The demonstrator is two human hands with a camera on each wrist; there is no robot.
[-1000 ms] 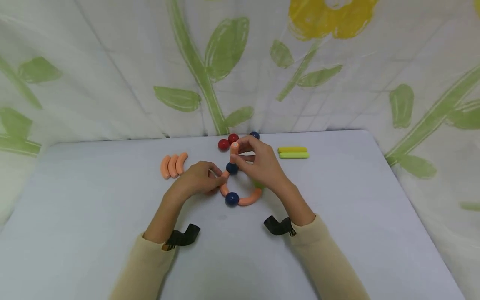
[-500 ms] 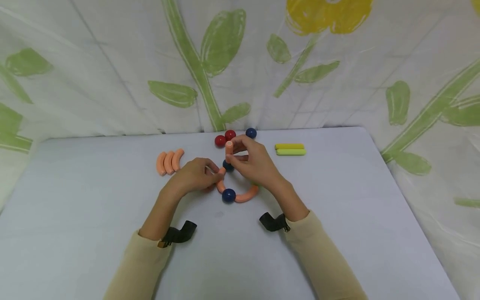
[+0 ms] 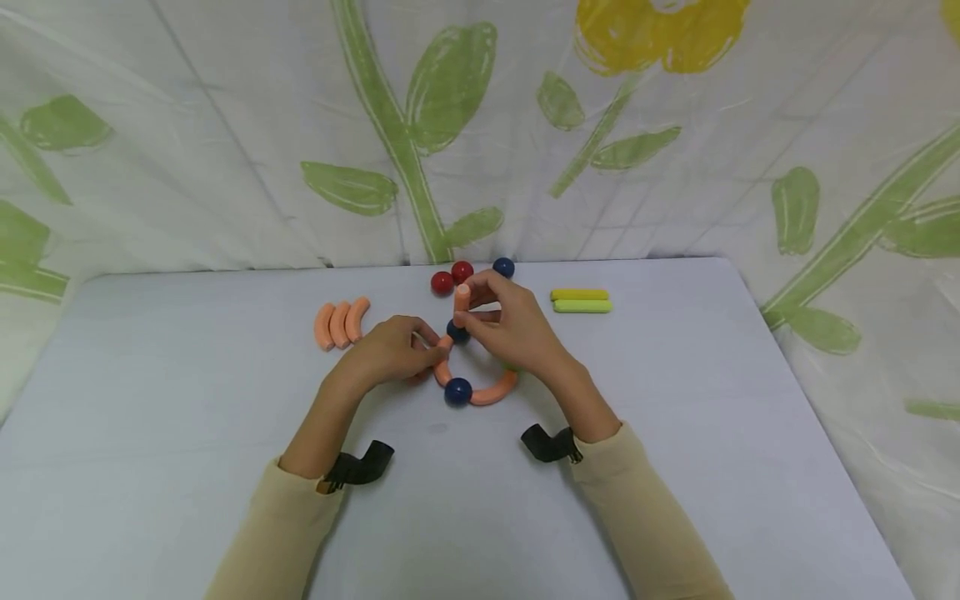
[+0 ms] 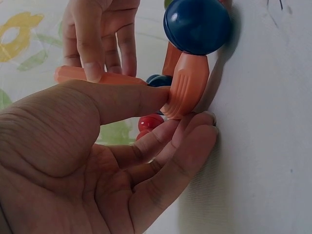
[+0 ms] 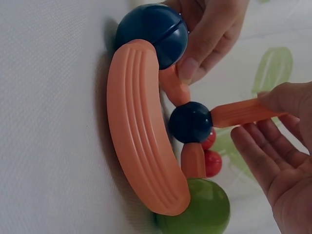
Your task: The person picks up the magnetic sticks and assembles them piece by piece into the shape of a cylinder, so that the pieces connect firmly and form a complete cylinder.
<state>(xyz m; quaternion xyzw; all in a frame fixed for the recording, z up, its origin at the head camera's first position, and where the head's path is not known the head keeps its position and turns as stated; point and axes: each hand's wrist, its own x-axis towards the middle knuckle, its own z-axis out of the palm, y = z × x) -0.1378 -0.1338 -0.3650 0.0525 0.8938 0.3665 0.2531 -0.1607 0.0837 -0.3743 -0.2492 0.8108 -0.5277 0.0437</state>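
We find an upright orange rod [image 3: 462, 302], long axis near vertical, on a blue ball [image 5: 191, 123] at the far side of the ring [image 3: 493, 392], the right grip [image 3: 513, 327] pinching it. The left grip [image 3: 392, 350] pinches a curved orange rod [image 4: 189, 84]. The white worktop [image 3: 450, 525] meets a flower-patterned sheet [image 3: 262, 100].

To the right I see a yellow stick [image 3: 580, 294] beside a lime stick [image 3: 582, 307]; a flower-painted sheet [image 3: 525, 167] fills the far side.
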